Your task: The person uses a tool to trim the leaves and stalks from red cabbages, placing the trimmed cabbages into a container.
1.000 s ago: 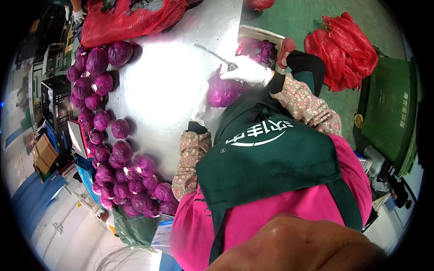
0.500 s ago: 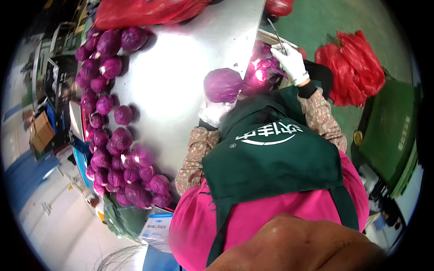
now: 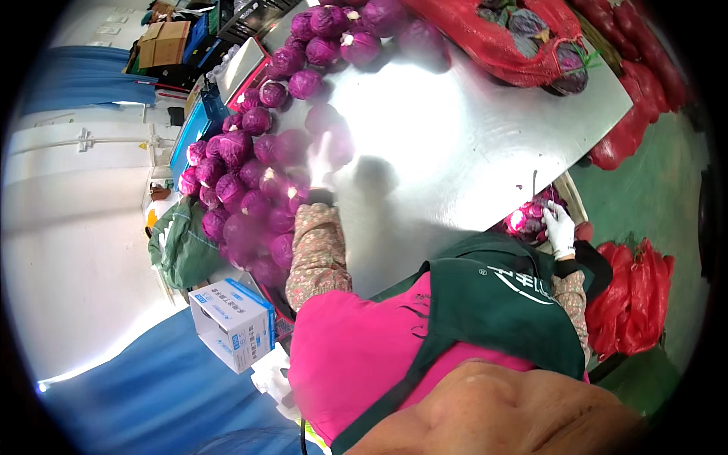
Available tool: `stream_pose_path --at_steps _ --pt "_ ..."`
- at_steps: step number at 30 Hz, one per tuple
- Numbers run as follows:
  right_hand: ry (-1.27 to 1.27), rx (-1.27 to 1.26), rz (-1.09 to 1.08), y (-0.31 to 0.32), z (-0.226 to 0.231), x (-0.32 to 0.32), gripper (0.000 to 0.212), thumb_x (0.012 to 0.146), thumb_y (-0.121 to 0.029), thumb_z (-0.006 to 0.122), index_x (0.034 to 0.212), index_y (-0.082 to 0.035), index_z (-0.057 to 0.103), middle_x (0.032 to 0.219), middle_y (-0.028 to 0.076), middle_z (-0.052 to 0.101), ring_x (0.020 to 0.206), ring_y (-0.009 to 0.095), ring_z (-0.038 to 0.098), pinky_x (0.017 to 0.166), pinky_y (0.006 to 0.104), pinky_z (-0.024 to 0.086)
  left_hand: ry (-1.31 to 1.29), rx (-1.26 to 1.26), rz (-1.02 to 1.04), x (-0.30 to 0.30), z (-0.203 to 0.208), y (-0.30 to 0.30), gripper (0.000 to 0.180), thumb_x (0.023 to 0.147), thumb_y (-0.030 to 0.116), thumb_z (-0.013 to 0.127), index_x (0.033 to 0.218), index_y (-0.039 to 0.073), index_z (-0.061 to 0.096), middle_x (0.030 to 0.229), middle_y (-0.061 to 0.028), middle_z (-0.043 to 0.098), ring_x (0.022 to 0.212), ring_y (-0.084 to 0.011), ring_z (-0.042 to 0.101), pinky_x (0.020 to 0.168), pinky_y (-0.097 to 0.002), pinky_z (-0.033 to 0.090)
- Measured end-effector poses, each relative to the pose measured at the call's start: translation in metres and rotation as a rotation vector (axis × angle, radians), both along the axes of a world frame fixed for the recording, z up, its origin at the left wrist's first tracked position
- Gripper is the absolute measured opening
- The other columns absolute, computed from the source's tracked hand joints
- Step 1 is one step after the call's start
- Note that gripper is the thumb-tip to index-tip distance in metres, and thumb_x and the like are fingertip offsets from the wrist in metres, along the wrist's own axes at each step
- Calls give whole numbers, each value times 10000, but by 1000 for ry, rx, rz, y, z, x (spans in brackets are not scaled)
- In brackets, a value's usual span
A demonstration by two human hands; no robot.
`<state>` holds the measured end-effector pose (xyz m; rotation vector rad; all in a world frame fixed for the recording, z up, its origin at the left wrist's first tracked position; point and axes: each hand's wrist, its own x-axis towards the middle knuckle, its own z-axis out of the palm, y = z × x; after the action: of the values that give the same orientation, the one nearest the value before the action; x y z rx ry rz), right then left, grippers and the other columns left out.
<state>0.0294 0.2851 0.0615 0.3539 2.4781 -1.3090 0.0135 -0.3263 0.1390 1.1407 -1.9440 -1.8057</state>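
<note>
My left hand [image 3: 321,165], in a white glove, reaches out to the left over the metal table. It is smeared by motion and lies against a blurred red cabbage [image 3: 338,142] at the edge of the heap. Whether its fingers grip that cabbage cannot be made out. At the table's right edge, my gloved right hand [image 3: 560,228] is closed on a thin-bladed knife [image 3: 535,182], of which only a narrow dark strip shows. Below that hand, purple cabbage leaves [image 3: 523,220] lie in a crate [image 3: 570,199] beside the table.
Several red cabbages [image 3: 235,148] are heaped along the table's left side. A red mesh bag [image 3: 470,34] with cabbages lies at the far end of the metal table [image 3: 485,144]. More red mesh bags [image 3: 629,296] are on the floor at right. A white-and-blue box [image 3: 235,322] stands at lower left.
My left hand has swung from in front of the apron leftward to the heap of cabbages. My right hand stays by the crate with the knife. The whole view has turned toward the left.
</note>
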Motion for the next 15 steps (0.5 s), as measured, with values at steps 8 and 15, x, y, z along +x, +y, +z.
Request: stream_pose_path --at_steps 8,15 --pt "-14 121 120 -23 -15 -9 367 958 -213 654 1255 3 655 781 111 714 562 151 637 547 297 508 -26 -531 306 -17 9 -183 957 683 370 942 1403 -31 455 1219 -165 621 1095 -262 601 923 -388 505" --pt "76 437 105 -16 -10 -2 360 897 -348 659 1119 -68 704 974 216 715 921 411 688 833 494 547 -157 -487 58 -131 10 -135 1115 666 283 935 1501 -14 258 1378 -188 571 1166 -335 615 924 -403 571"
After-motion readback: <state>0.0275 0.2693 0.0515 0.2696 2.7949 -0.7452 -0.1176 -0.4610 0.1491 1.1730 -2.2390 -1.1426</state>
